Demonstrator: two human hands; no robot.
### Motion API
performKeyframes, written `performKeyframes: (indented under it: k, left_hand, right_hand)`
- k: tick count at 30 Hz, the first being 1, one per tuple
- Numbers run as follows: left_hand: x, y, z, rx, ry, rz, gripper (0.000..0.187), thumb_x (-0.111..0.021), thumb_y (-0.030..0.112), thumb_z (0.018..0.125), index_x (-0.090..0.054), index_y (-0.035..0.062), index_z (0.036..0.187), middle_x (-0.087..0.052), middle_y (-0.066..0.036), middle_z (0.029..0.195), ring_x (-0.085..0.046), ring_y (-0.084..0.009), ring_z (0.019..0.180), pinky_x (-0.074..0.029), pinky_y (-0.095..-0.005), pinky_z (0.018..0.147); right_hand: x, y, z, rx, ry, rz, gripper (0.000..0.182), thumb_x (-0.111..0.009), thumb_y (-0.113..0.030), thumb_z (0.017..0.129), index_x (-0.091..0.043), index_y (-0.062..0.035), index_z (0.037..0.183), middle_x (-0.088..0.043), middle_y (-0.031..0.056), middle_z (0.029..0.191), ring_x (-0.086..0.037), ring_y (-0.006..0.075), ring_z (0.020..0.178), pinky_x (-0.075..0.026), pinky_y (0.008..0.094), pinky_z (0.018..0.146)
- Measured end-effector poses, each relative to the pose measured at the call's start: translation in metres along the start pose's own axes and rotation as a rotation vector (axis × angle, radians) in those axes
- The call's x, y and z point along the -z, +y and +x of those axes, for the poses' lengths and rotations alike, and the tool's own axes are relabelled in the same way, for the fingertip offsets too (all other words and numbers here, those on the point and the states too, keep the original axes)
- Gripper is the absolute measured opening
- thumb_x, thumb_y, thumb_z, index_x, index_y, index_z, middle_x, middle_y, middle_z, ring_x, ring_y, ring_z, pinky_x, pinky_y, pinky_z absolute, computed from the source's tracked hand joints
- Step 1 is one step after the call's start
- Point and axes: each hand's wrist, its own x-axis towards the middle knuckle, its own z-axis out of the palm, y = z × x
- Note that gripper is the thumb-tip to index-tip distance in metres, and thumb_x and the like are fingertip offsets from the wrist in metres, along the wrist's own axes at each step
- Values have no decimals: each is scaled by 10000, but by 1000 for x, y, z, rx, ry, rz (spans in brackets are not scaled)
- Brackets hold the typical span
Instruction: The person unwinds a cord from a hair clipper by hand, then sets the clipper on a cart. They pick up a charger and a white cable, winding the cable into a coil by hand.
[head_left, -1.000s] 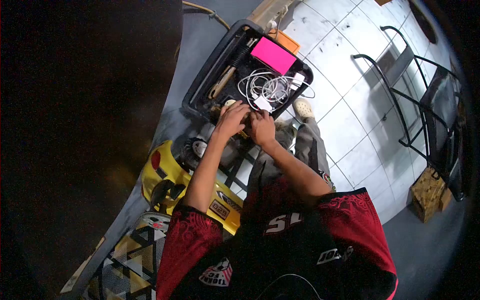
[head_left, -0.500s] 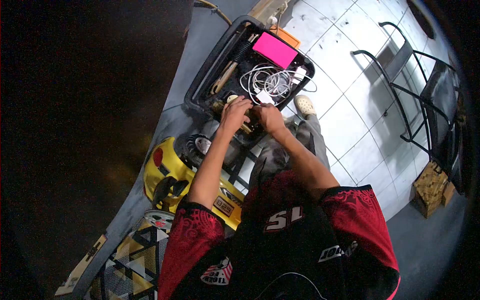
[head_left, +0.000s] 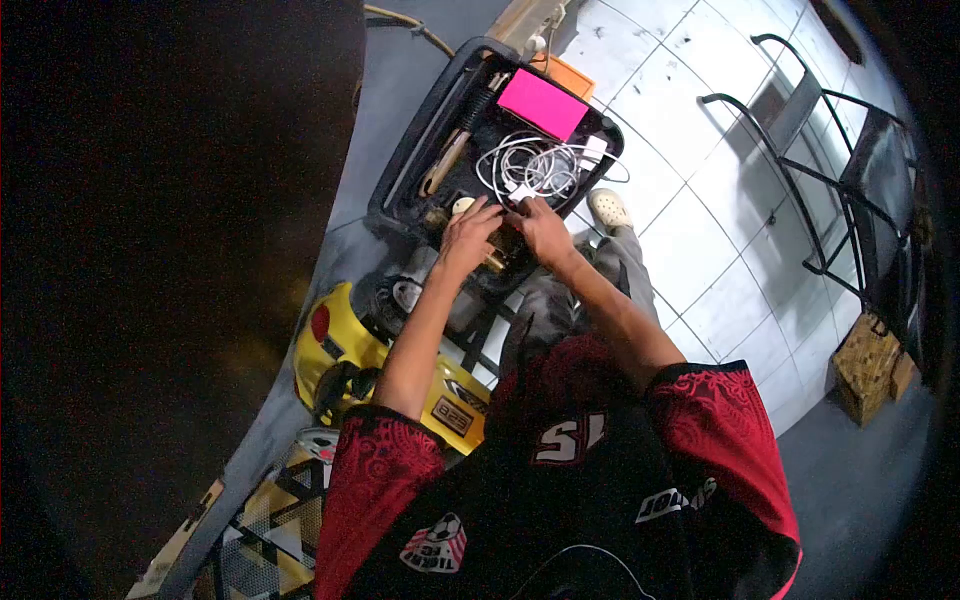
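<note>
A black plastic tray (head_left: 396, 180) holds mixed items in front of me. My left hand (head_left: 470, 240) rests palm down at its near end, fingers stretched out over small yellowish and brown items whose kind I cannot make out. A round cream-coloured piece (head_left: 462, 205) shows beside its fingertips. Just to the right, my right hand (head_left: 546, 238) has curled fingers close to a white charger plug (head_left: 522, 193); what they grip is hidden. Beyond it lies a coiled white cable (head_left: 535, 165) with another white adapter (head_left: 593, 151).
A bright pink box (head_left: 543, 104) and a long wooden-handled tool (head_left: 447, 160) lie in the tray. Below the tray is a yellow toy car (head_left: 345, 330). A black metal-framed chair (head_left: 790, 165) and a patterned box (head_left: 866, 365) stand at right on the tiled floor.
My right hand has moved slightly forward, its fingertips closer to the white charger plug. My left hand stays over the same spot. The whole view has shifted a little.
</note>
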Motion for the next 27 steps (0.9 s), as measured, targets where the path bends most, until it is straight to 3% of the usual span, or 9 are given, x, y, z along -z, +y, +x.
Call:
performKeyframes:
  k: [7,11,12,15,16,19,22,25,27]
  left_hand:
    - [-14,6,-6,80,272,-235,172,-706,47,748,-676,-8,909,-638,-141,1140,-538,-344,1179,-441,-415,968]
    - [-17,4,-6,113,306,-306,180,-701,14,727,-666,-8,902,-630,-154,1130,-551,-360,1141,-455,-409,937]
    - [-16,3,-6,132,297,-337,185,-701,10,725,-664,-7,905,-625,-154,1140,-554,-358,1135,-457,-403,934]
    - [-13,5,-3,253,216,-385,303,-685,13,742,-648,22,1042,-588,-125,1227,-518,-325,1192,-397,-450,996]
    - [-8,8,-1,238,160,-268,352,-681,35,752,-630,64,1099,-566,-101,1268,-481,-313,1228,-351,-481,1015]
    - [5,14,2,204,-25,35,470,-669,98,779,-581,178,1234,-504,-36,1369,-362,-288,1323,-225,-561,1053]
    - [13,4,9,143,-158,165,466,-669,211,803,-571,257,1256,-482,26,1380,-251,-303,1368,-162,-599,1042]
    - [24,-9,24,97,-291,160,424,-656,282,821,-585,246,1237,-517,41,1326,-290,-293,1347,-153,-583,1050]
    - [34,-12,33,47,-311,127,377,-634,336,842,-616,208,1195,-587,26,1216,-416,-286,1254,-205,-564,1026]
  right_hand:
    - [11,0,1,-8,123,344,201,-574,-86,824,-635,-39,1010,-585,186,981,-608,355,876,-509,402,757]
    - [4,-13,2,-208,12,315,226,-579,-88,829,-610,-39,1047,-587,208,1001,-611,370,925,-509,423,769]
    - [5,-16,5,-143,-75,259,373,-606,-88,800,-533,-1,1155,-577,237,1033,-604,394,946,-503,444,786]
    - [7,-36,1,-7,-153,35,540,-633,-101,766,-421,68,1232,-561,265,1040,-600,402,945,-501,451,801]
    - [-10,-35,2,-151,-185,53,631,-669,-125,727,-361,107,1226,-555,267,1029,-595,403,946,-504,441,807]
    - [-34,-30,-2,-102,-81,-263,392,-583,-116,779,-496,88,1103,-592,195,938,-646,312,812,-547,327,677]
    - [-41,-22,0,-92,-43,-103,363,-609,-120,781,-515,45,1091,-611,205,967,-642,343,827,-542,386,726]
    - [-25,-15,2,-89,-31,197,485,-702,-188,717,-520,21,1115,-619,219,972,-620,378,878,-510,424,766]
    - [-3,-12,5,-112,-92,347,556,-747,-246,684,-535,10,1130,-625,228,963,-610,398,900,-494,447,780]
